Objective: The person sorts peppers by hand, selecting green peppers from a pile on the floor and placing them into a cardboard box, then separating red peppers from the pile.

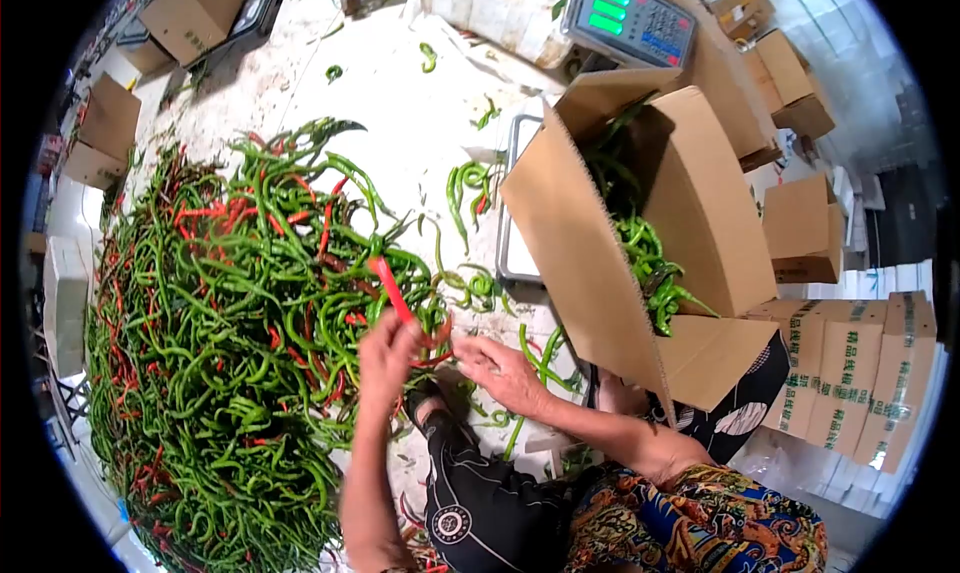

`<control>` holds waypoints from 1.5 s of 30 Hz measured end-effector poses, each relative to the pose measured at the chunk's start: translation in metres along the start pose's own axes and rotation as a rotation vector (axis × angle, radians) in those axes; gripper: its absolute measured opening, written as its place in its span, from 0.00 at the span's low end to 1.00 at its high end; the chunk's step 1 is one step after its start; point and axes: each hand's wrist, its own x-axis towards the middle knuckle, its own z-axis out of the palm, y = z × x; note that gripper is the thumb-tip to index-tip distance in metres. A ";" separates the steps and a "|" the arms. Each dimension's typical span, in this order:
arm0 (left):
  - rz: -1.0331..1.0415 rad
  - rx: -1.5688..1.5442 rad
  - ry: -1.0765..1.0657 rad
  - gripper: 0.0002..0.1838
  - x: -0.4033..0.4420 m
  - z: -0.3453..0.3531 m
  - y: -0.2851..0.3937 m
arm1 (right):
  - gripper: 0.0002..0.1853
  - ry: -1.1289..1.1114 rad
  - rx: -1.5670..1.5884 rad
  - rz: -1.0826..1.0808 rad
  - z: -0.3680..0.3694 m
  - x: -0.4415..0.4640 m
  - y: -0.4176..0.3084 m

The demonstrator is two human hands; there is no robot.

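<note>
My left hand [388,358] is closed around a red chili pepper [391,289], which points up and away over the edge of a big pile of green and red chili peppers [240,343]. My right hand [505,375] is just right of it, fingers stretched toward the left hand, with nothing visible held in it. More red peppers show in the gap between the hands, partly hidden. Right of my hands, a tilted open cardboard box [580,243] contains green chili peppers [650,273]. Beneath its left side a metal scale platform [517,203] shows.
A scale display [630,21] with green digits stands beyond the box. Loose green peppers [468,193] lie scattered on the white floor [400,123]. Printed cartons [850,373] line the right side, and other cardboard boxes [195,13] stand at the back left.
</note>
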 end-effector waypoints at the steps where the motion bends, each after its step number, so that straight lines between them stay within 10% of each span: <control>1: 0.106 0.163 0.013 0.12 0.032 -0.007 0.031 | 0.16 -0.056 0.007 0.107 -0.007 -0.004 -0.001; 4: 0.406 0.340 0.044 0.23 0.130 0.003 0.163 | 0.11 -0.046 -0.053 0.180 0.001 -0.013 0.022; 8: 0.778 -0.427 -0.007 0.26 0.172 0.032 0.265 | 0.12 -0.042 0.095 0.298 0.012 -0.020 0.063; 15: 0.099 -0.004 0.134 0.14 0.089 -0.006 0.025 | 0.12 -0.054 0.190 0.471 -0.016 -0.024 0.096; 20: 0.354 0.964 0.133 0.17 -0.008 0.008 -0.128 | 0.13 -0.157 0.209 0.532 -0.008 -0.034 0.131; 31: 0.671 0.928 0.045 0.21 -0.056 0.048 -0.112 | 0.22 -0.190 0.681 0.582 0.003 -0.013 0.079; 45: 0.316 0.826 0.252 0.16 -0.066 0.006 -0.129 | 0.20 0.046 0.618 0.482 -0.035 0.009 0.075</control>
